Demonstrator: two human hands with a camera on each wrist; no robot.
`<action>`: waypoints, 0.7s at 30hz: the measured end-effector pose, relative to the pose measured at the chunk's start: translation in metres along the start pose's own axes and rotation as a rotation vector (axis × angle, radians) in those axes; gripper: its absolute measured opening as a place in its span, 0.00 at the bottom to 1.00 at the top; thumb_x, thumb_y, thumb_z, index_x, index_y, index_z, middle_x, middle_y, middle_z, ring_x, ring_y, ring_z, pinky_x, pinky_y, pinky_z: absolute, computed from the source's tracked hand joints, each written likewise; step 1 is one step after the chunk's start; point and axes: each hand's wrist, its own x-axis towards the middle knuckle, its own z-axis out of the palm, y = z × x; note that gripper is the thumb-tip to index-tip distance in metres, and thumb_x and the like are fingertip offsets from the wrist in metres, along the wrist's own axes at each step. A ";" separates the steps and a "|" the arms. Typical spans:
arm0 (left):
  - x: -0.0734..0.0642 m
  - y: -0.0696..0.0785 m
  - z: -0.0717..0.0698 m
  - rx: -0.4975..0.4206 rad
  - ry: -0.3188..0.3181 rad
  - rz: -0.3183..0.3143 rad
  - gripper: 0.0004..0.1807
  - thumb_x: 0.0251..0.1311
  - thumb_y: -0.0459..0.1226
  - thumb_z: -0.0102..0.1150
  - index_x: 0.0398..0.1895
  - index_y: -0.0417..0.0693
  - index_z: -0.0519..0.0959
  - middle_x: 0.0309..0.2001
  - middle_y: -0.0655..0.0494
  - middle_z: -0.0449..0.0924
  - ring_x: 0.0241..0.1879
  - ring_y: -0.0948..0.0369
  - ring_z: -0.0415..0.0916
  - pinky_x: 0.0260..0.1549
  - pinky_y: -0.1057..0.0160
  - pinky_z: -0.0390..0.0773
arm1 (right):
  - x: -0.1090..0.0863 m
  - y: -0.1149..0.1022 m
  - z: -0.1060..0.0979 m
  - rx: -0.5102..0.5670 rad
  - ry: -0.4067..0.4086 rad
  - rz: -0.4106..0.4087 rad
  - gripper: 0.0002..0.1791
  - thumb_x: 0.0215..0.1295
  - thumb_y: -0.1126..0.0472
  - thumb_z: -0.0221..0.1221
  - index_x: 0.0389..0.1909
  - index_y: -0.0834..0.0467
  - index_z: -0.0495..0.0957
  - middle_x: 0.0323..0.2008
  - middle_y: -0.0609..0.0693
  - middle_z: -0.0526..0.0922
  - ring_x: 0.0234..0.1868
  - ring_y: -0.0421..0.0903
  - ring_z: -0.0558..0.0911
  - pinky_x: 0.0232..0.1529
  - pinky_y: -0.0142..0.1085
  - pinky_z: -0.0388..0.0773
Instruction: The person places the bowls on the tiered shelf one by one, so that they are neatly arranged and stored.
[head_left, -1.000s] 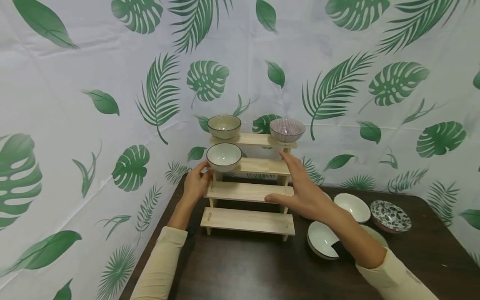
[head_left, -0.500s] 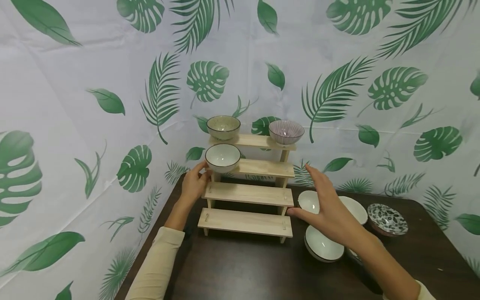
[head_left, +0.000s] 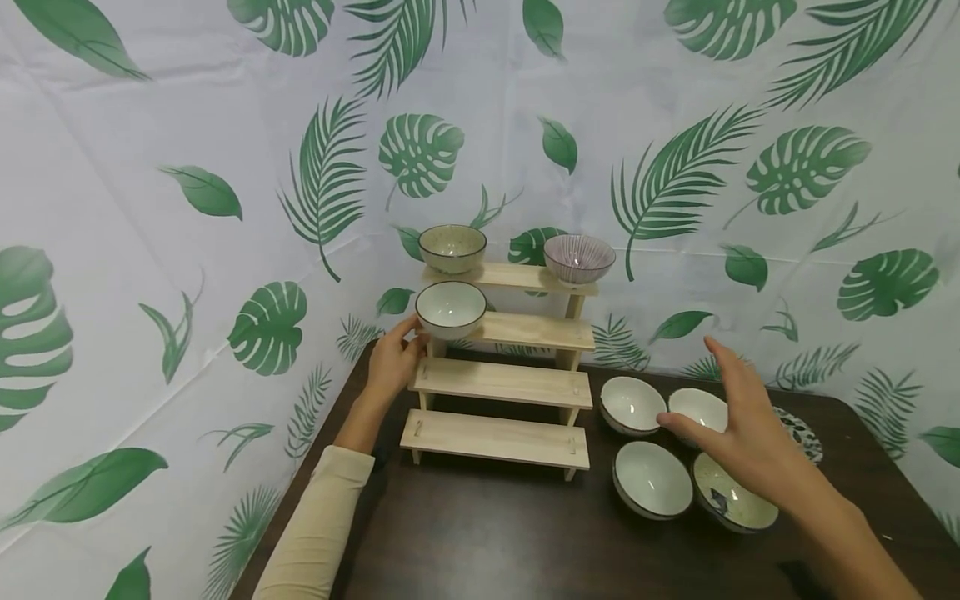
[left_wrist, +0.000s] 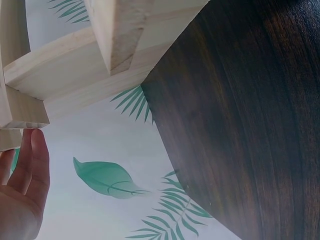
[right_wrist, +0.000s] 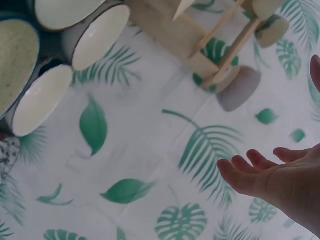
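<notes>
Pale wood stand (head_left: 495,437), four flat steps, plain grain, centre of frame. White bowl (head_left: 451,310), round, glossy, thin dark rim, at left on second step from top; green bowl (head_left: 452,250) and streaked purple bowl (head_left: 579,260) on top step. Table bowls (head_left: 652,481), glossy, rounded, lower right on dark wood-grain table (head_left: 480,533). Left hand (head_left: 393,360), left of centre, fingertips up at the step's end by the white bowl; can't tell if it grips. Right hand (head_left: 757,446), right of frame, holds nothing, thumb and fingers spread apart, overlapping table bowls in view. Versus half a second ago, right hand is farther right; white bowl same step.
</notes>
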 end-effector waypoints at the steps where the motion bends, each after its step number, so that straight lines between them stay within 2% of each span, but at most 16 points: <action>1: 0.000 0.000 0.000 0.000 0.000 0.000 0.23 0.72 0.38 0.60 0.69 0.54 0.78 0.30 0.45 0.89 0.23 0.57 0.81 0.28 0.58 0.72 | 0.000 0.005 -0.002 -0.003 0.008 0.002 0.65 0.62 0.47 0.72 0.85 0.53 0.35 0.82 0.70 0.42 0.79 0.76 0.46 0.64 0.79 0.49; 9: -0.002 -0.001 0.001 -0.007 0.000 0.003 0.23 0.72 0.39 0.60 0.69 0.56 0.78 0.31 0.47 0.89 0.23 0.58 0.80 0.26 0.60 0.72 | 0.002 0.042 -0.008 -0.041 0.027 0.071 0.63 0.66 0.45 0.69 0.84 0.59 0.33 0.80 0.75 0.41 0.77 0.79 0.45 0.62 0.79 0.50; 16: -0.003 0.000 0.000 -0.013 0.007 0.018 0.23 0.72 0.38 0.60 0.69 0.53 0.78 0.31 0.46 0.89 0.24 0.56 0.82 0.27 0.59 0.73 | -0.002 0.063 -0.010 -0.084 0.038 0.137 0.62 0.67 0.43 0.67 0.83 0.64 0.34 0.78 0.79 0.42 0.76 0.81 0.46 0.62 0.79 0.51; 21: -0.003 -0.001 0.000 -0.005 0.012 0.017 0.23 0.72 0.38 0.60 0.69 0.54 0.78 0.31 0.46 0.89 0.24 0.56 0.82 0.28 0.58 0.73 | -0.003 0.080 -0.011 -0.109 0.079 0.167 0.61 0.68 0.43 0.66 0.82 0.66 0.36 0.77 0.81 0.43 0.74 0.83 0.46 0.61 0.79 0.51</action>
